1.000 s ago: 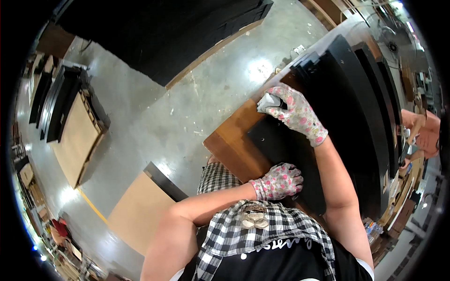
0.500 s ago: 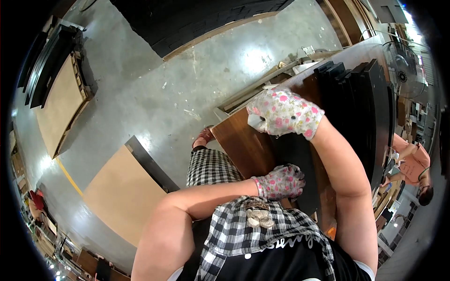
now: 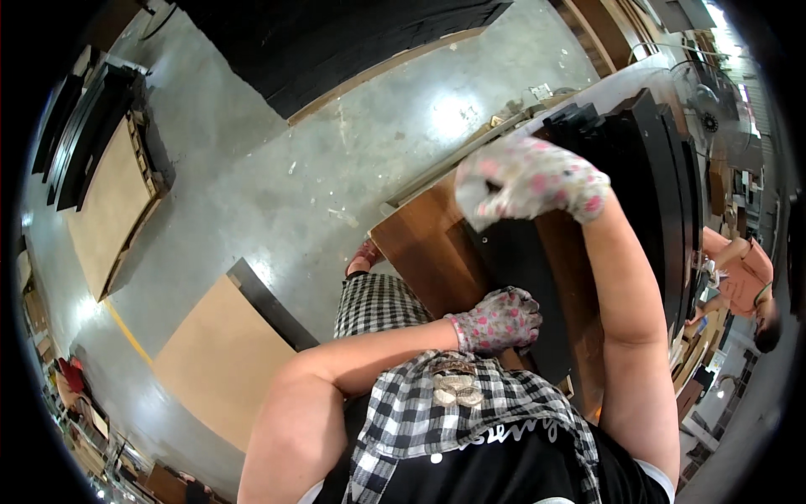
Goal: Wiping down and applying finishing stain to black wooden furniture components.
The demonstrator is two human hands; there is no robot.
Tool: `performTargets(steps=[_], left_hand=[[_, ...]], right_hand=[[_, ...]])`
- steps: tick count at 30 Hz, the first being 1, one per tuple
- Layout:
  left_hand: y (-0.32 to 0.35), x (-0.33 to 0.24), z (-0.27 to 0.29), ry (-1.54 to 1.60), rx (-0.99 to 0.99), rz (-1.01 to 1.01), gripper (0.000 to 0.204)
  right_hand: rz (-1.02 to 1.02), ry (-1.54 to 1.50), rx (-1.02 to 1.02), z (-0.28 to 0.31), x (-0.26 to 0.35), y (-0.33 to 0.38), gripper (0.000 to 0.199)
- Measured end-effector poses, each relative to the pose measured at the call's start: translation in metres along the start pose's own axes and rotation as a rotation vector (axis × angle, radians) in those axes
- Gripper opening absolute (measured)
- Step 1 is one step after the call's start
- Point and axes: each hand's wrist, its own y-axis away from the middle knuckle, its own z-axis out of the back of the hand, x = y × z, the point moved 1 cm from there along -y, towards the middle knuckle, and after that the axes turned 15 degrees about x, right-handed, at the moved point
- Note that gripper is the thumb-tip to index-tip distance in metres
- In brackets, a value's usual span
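Note:
My left hand [image 3: 498,322], in a flowered glove, is curled into a fist against the near left side of a black board [image 3: 529,269]. Whatever it holds is hidden. Above the board's far end is my right hand [image 3: 529,183], gloved alike and blurred by motion. Its thumb and fingers curve together around a dark gap; I cannot make out anything between them. A small round metal fitting [image 3: 484,240] shows on the black board, just below the right hand. The board lies on a brown wooden panel [image 3: 432,244].
Several black boards [image 3: 651,185] stand on edge to the right. Beyond them are a fan [image 3: 709,122] and a person [image 3: 743,273] in an orange top. A tan panel [image 3: 222,349] lies at left, a board stack [image 3: 105,206] farther off. A large black stack [image 3: 336,50] is ahead.
My right hand has moved right and slightly away from me, uncovering the metal fitting on the black board. My left hand has shifted slightly and remains closed.

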Motion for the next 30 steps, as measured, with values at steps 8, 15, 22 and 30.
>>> performTargets(steps=[8,15,22,30], left_hand=[[-0.005,-0.002,0.01,-0.036,0.004,-0.016,0.016],[0.001,-0.003,0.017,0.002,0.026,-0.03,0.011],[0.003,-0.003,0.024,-0.026,0.016,-0.046,0.027],[0.008,0.002,0.014,-0.195,0.133,-0.033,0.031]], right_hand=[[-0.067,-0.562,-0.702,-0.09,-0.071,0.034,0.036],[-0.176,-0.559,-0.858,-0.172,-0.047,0.071,0.037],[-0.454,-0.87,-0.809,-0.236,-0.013,0.147,0.038],[-0.367,-0.526,-1.166,-0.165,-0.012,0.03,0.032]])
